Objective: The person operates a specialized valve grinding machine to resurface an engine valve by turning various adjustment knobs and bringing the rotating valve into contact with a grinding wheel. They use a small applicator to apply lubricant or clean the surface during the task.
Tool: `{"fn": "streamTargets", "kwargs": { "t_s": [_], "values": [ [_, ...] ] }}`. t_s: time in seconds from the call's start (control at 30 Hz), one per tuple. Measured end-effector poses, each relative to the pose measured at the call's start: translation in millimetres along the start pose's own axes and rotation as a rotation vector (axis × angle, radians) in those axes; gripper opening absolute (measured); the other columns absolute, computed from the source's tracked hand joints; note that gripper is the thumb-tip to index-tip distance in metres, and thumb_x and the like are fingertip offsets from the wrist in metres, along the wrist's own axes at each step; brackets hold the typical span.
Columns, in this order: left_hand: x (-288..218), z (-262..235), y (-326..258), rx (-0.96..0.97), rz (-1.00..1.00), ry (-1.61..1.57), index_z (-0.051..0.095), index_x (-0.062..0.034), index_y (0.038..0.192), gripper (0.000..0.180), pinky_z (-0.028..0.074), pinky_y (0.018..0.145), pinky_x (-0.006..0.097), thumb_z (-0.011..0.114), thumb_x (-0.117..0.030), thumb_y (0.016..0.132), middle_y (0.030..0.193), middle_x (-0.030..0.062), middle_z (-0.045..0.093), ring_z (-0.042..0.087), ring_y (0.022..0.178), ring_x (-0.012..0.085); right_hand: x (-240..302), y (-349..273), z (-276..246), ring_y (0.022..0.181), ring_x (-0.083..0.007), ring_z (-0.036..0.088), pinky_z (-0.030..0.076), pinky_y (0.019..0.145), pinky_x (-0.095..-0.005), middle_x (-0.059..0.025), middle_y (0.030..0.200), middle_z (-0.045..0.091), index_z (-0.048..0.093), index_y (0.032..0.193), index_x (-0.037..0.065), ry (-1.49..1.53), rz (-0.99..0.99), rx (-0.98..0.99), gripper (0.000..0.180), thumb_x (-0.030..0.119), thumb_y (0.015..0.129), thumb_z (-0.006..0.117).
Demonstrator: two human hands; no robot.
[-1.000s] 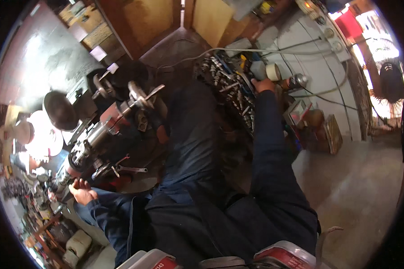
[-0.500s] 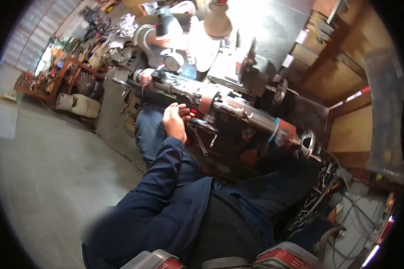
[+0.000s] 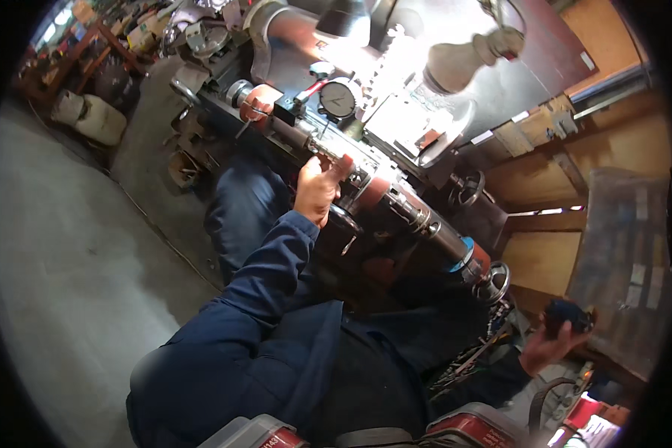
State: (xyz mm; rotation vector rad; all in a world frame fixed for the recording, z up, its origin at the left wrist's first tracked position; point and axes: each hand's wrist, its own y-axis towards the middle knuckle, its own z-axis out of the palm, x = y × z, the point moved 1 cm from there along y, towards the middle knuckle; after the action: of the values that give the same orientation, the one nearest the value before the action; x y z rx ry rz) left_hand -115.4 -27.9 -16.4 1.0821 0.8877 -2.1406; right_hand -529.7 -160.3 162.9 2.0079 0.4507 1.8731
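Observation:
My left hand [image 3: 318, 196] is at the near side of a metalworking machine [image 3: 444, 237], which looks like a lathe. Its fingers curl against the bright metal slide beside an orange-red collar [image 3: 375, 191]; what they grip is hidden. Below that hand is a small handwheel with a crank handle [image 3: 345, 221]. A round dial gauge [image 3: 338, 98] stands just beyond the hand. Far to the right, my right hand [image 3: 551, 349] is closed on a dark, blocky object [image 3: 565, 317] whose kind I cannot make out.
Two lamps, one dark-shaded [image 3: 345, 19] and one pale [image 3: 454, 63], hang over the machine. A larger handwheel [image 3: 494, 284] ends it on the right. A wooden cabinet [image 3: 541, 254] and clear plastic sheet [image 3: 620, 261] stand on the right. A white jug [image 3: 89, 118] is at left.
My left hand has moved from open beside the machine onto its slide, fingers curling. My right hand has come into view at the right with a dark object. The view has shifted.

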Motion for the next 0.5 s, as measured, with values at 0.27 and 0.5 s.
{"fn": "streamTargets", "kwargs": {
  "t_s": [0.27,0.5],
  "values": [
    [1.8,2.7,0.4,0.090,0.043,-0.114,0.052,0.0044,0.107,0.041,0.053,0.081,0.028,0.078,-0.005,0.077,0.101,0.0106,0.065,0.063,0.091,0.0143,29.1,-52.8,261.1,0.096,-0.0330,0.060,0.054,0.078,-0.0379,-0.0296,0.103,0.060,0.024,0.132,0.009,0.169,-0.267,0.489,0.060,0.022,0.088,0.062],
    [2.0,-19.0,5.2,0.251,-0.114,-0.228,0.053,0.0013,0.113,0.044,0.049,0.090,0.029,0.079,-0.005,0.077,0.106,0.0069,0.064,0.061,0.099,0.0137,7.7,-90.2,355.8,0.095,-0.0243,0.065,0.054,0.079,-0.0329,-0.0231,0.111,0.061,0.032,0.129,0.001,-0.126,-0.532,0.961,0.058,0.002,0.082,0.065]
  ]
}}
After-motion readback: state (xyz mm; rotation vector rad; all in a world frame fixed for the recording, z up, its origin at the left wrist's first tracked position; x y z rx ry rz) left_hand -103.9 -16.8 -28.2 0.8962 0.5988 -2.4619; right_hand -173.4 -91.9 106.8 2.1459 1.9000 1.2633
